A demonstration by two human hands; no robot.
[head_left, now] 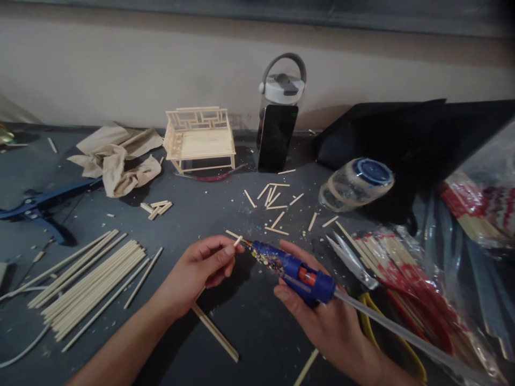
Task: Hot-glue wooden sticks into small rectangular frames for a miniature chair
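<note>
steadily, with our left grip pinching a short wooden stick and our right grip wrapped around the hot glue gun, we should dab sparingly.

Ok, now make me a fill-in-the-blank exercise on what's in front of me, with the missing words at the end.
1. The left hand pinches a short pale stick, while the blue glue gun is in the ____.
2. The black phone stands in front of a ____ with a gray handle.
3. In the picture, the crumpled brown paper lies to the ____ of the miniature wooden bench.
4. The clear jar has a lid colored ____.

Missing words: right hand; bottle; left; blue.
</note>
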